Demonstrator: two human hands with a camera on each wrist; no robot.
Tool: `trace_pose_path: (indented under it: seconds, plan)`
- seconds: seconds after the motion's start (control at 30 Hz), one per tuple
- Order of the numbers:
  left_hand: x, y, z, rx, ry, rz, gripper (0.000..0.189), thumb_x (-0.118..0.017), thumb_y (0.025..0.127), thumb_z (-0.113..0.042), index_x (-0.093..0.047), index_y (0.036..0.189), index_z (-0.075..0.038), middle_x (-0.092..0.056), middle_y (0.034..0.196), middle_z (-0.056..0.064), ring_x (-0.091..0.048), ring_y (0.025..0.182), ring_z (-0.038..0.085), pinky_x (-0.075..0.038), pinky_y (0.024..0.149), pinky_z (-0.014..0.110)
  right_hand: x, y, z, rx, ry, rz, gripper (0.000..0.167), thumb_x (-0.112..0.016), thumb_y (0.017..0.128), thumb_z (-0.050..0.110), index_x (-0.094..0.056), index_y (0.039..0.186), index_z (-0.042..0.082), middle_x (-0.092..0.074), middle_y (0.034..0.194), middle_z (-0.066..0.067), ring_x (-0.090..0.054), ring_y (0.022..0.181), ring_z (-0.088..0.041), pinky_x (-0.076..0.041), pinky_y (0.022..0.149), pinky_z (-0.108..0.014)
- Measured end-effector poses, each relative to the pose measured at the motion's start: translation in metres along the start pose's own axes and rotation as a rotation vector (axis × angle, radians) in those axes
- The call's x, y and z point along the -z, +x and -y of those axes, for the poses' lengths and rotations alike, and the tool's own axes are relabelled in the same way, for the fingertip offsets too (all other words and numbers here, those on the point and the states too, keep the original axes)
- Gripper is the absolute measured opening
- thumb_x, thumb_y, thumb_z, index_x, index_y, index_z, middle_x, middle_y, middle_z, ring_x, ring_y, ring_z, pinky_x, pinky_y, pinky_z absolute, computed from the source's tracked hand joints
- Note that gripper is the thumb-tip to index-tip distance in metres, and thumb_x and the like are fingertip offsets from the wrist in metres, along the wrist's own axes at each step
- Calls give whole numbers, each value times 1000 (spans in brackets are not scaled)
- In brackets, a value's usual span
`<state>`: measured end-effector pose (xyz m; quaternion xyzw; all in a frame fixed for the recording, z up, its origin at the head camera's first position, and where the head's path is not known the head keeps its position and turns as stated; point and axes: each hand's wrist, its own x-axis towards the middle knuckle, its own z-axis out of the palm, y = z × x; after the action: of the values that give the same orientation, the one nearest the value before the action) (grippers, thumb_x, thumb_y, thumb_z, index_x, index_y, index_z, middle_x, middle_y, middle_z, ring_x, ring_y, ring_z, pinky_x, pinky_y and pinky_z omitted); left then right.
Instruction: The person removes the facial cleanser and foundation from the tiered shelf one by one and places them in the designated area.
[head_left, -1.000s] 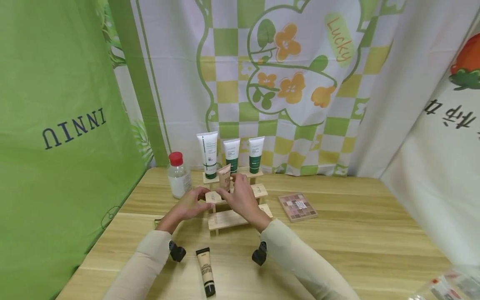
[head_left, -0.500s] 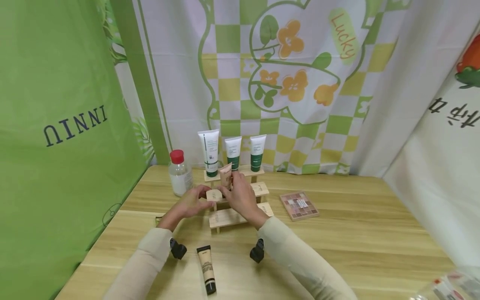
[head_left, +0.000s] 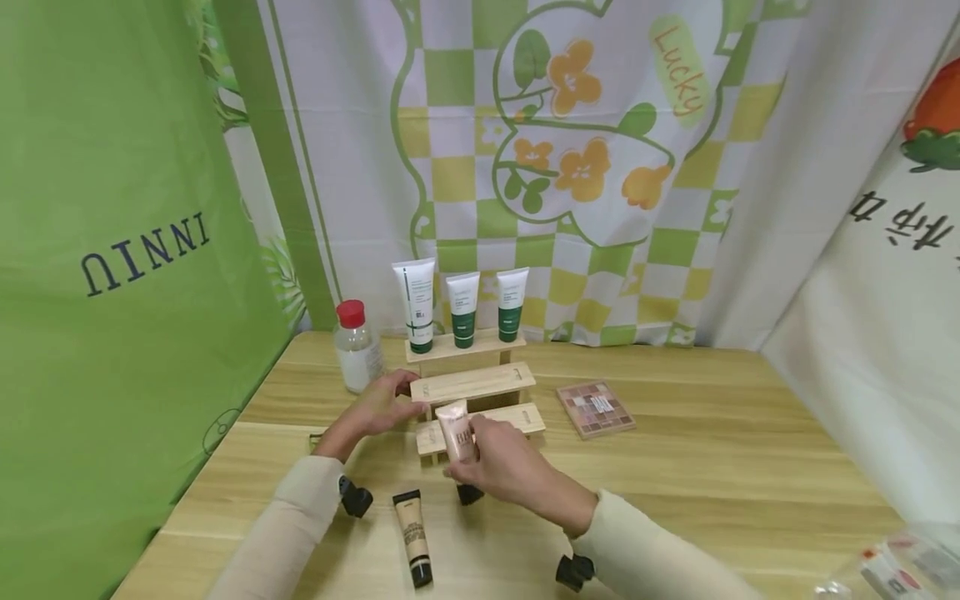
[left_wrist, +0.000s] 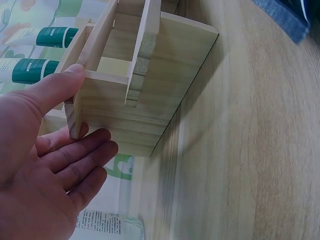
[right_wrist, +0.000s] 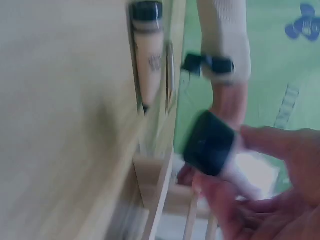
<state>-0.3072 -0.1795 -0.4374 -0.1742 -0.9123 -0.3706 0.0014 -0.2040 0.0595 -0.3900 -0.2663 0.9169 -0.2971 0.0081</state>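
Observation:
My right hand [head_left: 510,465] pinches a small pink BB cream tube [head_left: 456,429], black cap downward, in front of the lowest step of the wooden stand. In the right wrist view the tube's black cap [right_wrist: 209,143] is blurred between thumb and fingers. My left hand [head_left: 384,403] grips the left end of the stand's middle step [head_left: 472,383]; in the left wrist view the thumb [left_wrist: 57,89] lies on top and the index finger curls beneath. Three white-and-green tubes, a tall one [head_left: 417,307] and two shorter ones [head_left: 463,308], stand on the top step.
A beige tube with black ends [head_left: 412,537] lies on the table in front of the stand. Left of the stand is a clear bottle with a red cap [head_left: 358,350]. An eyeshadow palette [head_left: 596,408] lies to the right. A transparent package [head_left: 885,567] sits at the near right corner.
The right hand has lifted the pink tube off the middle step and brought it down and toward me. The left hand has stayed at the step's end.

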Motion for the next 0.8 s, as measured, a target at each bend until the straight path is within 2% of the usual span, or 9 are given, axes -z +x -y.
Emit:
trace_pose_path:
  seconds: [0.13, 0.27, 0.37, 0.53, 0.67, 0.8]
  plan:
    - [2, 1, 2, -3, 9, 2, 51, -76, 86, -26, -57, 125, 1, -64, 117, 20, -59, 112, 37, -47, 96, 50, -12, -15, 3, -45, -45, 152, 51, -83, 78, 30, -55, 106, -2, -52, 68, 2, -50, 51, -5, -44, 42, -20]
    - [2, 0, 2, 8, 8, 8, 49, -75, 86, -25, -58, 125, -1, -64, 118, 19, -59, 112, 36, -47, 97, 50, -25, -17, 5, -62, -95, 229, 41, -83, 74, 30, -57, 91, 5, -51, 67, 3, -48, 52, -7, -43, 43, -22]
    - [1, -1, 1, 12, 6, 8, 49, -75, 86, -25, -58, 125, -1, -64, 118, 19, -59, 112, 36, -47, 97, 50, -35, -15, 7, -71, -139, 261, 37, -83, 73, 33, -52, 70, 12, -47, 63, 6, -43, 49, -6, -39, 42, -21]
    - [-2, -1, 2, 16, -2, 4, 48, -76, 86, -24, -59, 124, 0, -65, 116, 18, -59, 111, 34, -47, 96, 49, -47, -11, 6, -80, -182, 304, 47, -81, 74, 35, -45, 49, 17, -37, 43, 11, -34, 39, -4, -31, 38, -19]
    - [-3, 0, -1, 14, 2, -1, 48, -76, 86, -23, -59, 123, 0, -65, 115, 17, -59, 110, 34, -47, 96, 48, -52, -9, 5, -95, -213, 310, 47, -81, 73, 35, -47, 46, 16, -39, 41, 10, -36, 40, -6, -33, 39, -20]
    - [-1, 0, -3, 20, 5, -4, 47, -76, 85, -23, -59, 122, -1, -65, 114, 16, -59, 109, 32, -47, 97, 47, -55, -7, 5, -90, -231, 309, 44, -80, 72, 36, -50, 48, 15, -45, 46, 7, -40, 44, -8, -36, 43, -22]
